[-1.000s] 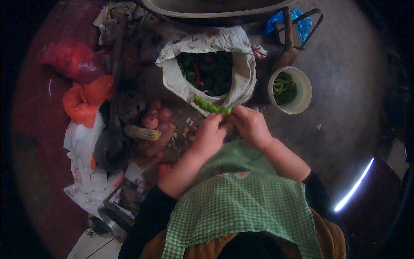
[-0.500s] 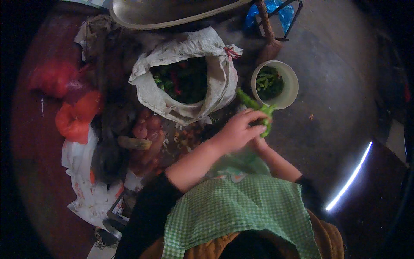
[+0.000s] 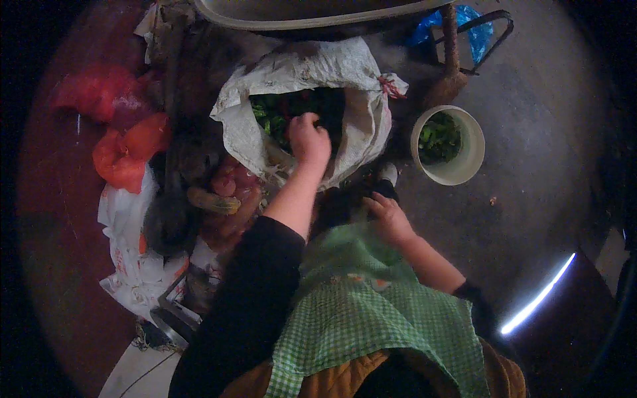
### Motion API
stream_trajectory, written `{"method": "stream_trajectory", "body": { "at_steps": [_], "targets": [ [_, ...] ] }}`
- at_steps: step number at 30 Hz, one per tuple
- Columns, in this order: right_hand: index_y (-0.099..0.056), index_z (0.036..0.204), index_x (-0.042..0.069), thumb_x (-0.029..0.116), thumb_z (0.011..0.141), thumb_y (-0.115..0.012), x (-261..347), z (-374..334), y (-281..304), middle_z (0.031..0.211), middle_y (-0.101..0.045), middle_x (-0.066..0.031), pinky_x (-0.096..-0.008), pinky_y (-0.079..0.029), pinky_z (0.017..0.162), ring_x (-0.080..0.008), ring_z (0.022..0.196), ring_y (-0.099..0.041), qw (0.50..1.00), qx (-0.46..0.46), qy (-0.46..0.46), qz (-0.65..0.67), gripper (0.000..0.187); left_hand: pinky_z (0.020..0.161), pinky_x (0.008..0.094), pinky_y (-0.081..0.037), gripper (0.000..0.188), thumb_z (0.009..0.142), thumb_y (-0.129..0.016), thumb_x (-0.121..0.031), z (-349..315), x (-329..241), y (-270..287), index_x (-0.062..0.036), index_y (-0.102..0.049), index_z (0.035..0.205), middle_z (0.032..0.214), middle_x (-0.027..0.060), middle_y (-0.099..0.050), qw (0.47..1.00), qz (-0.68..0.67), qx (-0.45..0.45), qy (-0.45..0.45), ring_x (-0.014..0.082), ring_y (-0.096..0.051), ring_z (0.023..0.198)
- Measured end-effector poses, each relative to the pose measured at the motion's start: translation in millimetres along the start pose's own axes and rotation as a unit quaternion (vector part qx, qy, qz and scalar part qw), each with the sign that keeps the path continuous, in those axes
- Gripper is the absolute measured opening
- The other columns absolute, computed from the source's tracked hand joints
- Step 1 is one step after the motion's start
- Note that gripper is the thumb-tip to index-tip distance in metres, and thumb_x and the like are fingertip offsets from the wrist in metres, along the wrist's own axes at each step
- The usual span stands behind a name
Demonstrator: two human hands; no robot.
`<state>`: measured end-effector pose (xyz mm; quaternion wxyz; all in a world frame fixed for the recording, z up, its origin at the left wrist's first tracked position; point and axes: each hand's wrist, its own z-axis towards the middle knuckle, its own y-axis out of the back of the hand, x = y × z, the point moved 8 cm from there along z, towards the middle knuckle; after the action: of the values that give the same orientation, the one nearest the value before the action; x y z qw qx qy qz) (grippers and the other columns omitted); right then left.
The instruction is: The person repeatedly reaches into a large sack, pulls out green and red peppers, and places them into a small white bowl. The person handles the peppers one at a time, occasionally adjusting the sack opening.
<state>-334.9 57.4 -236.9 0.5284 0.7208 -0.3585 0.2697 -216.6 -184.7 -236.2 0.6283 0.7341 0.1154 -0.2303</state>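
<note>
A white woven sack (image 3: pixel 235 123), its mouth rolled back, holds dark green peppers (image 3: pixel 269 118) with a bit of red among them. My left hand (image 3: pixel 310 142) reaches over the near rim into the sack's mouth, fingers bent down toward the peppers; their tips are hidden, so a grip cannot be made out. Above my green checked apron (image 3: pixel 371 298), my right hand (image 3: pixel 393 222) hovers with its fingers apart and nothing visible in them. To its upper right stands a cream bucket (image 3: pixel 472 149) with green pieces (image 3: pixel 439 138) inside.
A large metal basin (image 3: pixel 318 23) spans the far edge. A rusty-handled tool (image 3: pixel 450 46) and a blue plastic bag (image 3: pixel 474 33) are behind the bucket. On the left lie red bags (image 3: pixel 99 93), an orange bag (image 3: pixel 129 152), white bags (image 3: pixel 133 245) and reddish bagged items (image 3: pixel 232 182).
Both hands were together near the bucket around green peppers. The left has since moved left into the sack; the right has drawn back toward the apron, and the green peppers are gone from it.
</note>
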Motion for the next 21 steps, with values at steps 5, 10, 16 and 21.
{"method": "stream_trajectory", "body": {
  "at_steps": [5, 10, 16, 21],
  "targets": [
    [-0.059, 0.116, 0.009, 0.012, 0.08, -0.06, -10.4, 1.3, -21.6, 0.105, -0.061, -0.016, -0.0456, -0.051, 0.081, -0.0373, 0.096, -0.059, 0.991, 0.092, -0.093, 0.019, 0.036, 0.094, 0.0458, -0.045, 0.045, 0.087, -0.059, -0.019, -10.7, 61.6, -42.3, -0.0089, -0.049, 0.129, 0.132, 0.0216, -0.046, 0.97, 0.09, 0.191, 0.121, 0.0407, -0.049, 0.116],
    [-0.06, 0.11, 0.009, 0.012, 0.081, -0.058, -19.3, -12.5, -41.7, 0.098, -0.062, -0.016, -0.0472, -0.051, 0.075, -0.0381, 0.091, -0.061, 0.979, 0.161, -0.108, -0.056, 0.03, 0.098, 0.0469, -0.044, 0.047, 0.091, -0.055, -0.026, -12.4, 65.0, -68.2, -0.0154, -0.046, 0.135, 0.14, 0.0244, -0.037, 0.942, 0.126, 0.292, 0.112, 0.0419, -0.047, 0.122],
    [-0.062, 0.106, 0.008, 0.008, 0.08, -0.057, -1.0, -3.4, -28.4, 0.096, -0.063, -0.0164, -0.0466, -0.051, 0.077, -0.0372, 0.091, -0.062, 0.982, 0.153, -0.107, -0.037, 0.027, 0.097, 0.0411, -0.045, 0.073, 0.069, -0.078, -0.021, -8.1, 81.8, -20.2, -0.0094, -0.048, 0.134, 0.133, 0.0217, -0.048, 0.974, -0.039, 0.193, 0.109, 0.0358, -0.053, 0.116],
    [-0.063, 0.112, 0.005, 0.008, 0.082, -0.06, 32.5, 18.9, 15.5, 0.106, -0.065, -0.0181, -0.0416, -0.05, 0.086, -0.0349, 0.098, -0.063, 0.991, 0.063, -0.086, 0.085, 0.03, 0.095, 0.0379, -0.044, 0.058, 0.066, -0.072, -0.016, -24.4, 79.3, 46.2, -0.0095, -0.05, 0.12, 0.124, 0.0118, -0.053, 0.766, -0.582, 0.159, 0.222, 0.0259, -0.054, 0.11]
  ]
}}
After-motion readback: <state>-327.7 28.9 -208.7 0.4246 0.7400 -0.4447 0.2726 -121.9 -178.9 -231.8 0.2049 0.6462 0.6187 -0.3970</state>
